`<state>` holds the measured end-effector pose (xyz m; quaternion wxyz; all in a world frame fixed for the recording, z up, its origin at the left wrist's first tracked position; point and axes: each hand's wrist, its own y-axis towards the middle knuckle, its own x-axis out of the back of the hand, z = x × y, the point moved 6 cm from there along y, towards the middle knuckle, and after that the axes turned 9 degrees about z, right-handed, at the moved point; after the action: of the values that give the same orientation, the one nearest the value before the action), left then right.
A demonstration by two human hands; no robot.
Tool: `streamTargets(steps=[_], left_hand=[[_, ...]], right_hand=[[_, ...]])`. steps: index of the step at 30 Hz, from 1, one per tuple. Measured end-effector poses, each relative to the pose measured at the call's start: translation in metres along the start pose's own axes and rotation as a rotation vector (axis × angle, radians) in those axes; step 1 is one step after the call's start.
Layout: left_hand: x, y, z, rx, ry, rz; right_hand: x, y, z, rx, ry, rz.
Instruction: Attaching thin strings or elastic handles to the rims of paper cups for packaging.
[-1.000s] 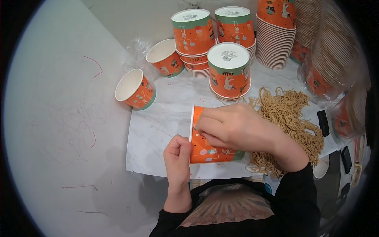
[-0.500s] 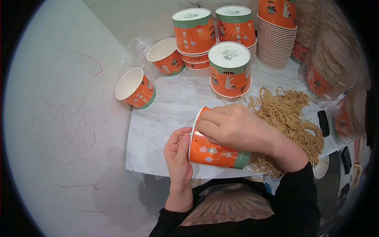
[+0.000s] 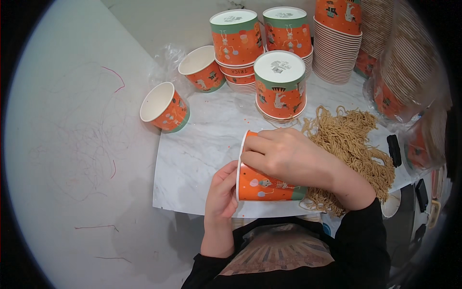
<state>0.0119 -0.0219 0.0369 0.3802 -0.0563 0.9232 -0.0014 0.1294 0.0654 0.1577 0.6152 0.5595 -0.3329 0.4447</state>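
An orange paper cup (image 3: pixel 260 185) with a green base band and a white rim lies on its side, its mouth facing left. My right hand (image 3: pixel 286 156) is closed over its upper side, fingers bent near the rim. At the mouth, my left hand (image 3: pixel 221 190) has its fingers drawn together, their tips hidden inside the cup. Whether they pinch anything there does not show. Tan cords (image 3: pixel 344 149) lie in a loose heap beside my right forearm. Just beyond the held cup, an upside-down cup (image 3: pixel 280 94) stands with a bit of cord by its rim.
Two cups, one tilted at the left (image 3: pixel 166 108) and one behind it (image 3: pixel 202 70), rest near crumpled clear plastic (image 3: pixel 168 60). Upturned cups (image 3: pixel 236 41) and a tall stack (image 3: pixel 337 53) stand at the back. Bagged cups (image 3: pixel 404 72) and a black object (image 3: pixel 394 150) are at the right.
My left fingers have moved from outside the rim into the cup's mouth. The cup has shifted slightly right and turned a little; my right hand stays on it.
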Motion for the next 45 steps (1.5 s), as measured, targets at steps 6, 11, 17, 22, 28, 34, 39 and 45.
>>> streamTargets(steps=[6,11,17,22,28,34,39,45], left_hand=[[-0.003,0.002,0.005,0.052,0.035,0.048],[-0.004,-0.002,-0.003,-0.181,0.263,-0.065],[-0.047,-0.009,-0.037,-0.775,1.17,-0.139],[-0.083,-0.005,-0.063,-0.795,1.587,-0.03],[-0.093,0.016,-0.076,-0.433,1.667,0.012],[-0.065,0.052,-0.07,-0.032,1.146,0.178],[-0.041,0.066,-0.063,0.101,0.86,0.316],[-0.041,0.056,-0.085,0.039,0.942,0.295]], right_hand=[[0.0,-0.003,0.0,0.003,0.033,0.016],[0.005,-0.004,-0.004,-0.023,0.043,0.028],[0.022,-0.008,-0.008,-0.07,-0.087,-0.099],[0.025,-0.008,-0.013,-0.212,0.362,-0.194],[0.023,-0.017,-0.026,-0.349,0.65,-0.066],[0.009,-0.016,-0.046,-0.416,0.513,-0.062],[0.003,-0.017,-0.057,-0.42,0.573,-0.034],[-0.003,-0.016,-0.062,-0.45,0.498,-0.043]])
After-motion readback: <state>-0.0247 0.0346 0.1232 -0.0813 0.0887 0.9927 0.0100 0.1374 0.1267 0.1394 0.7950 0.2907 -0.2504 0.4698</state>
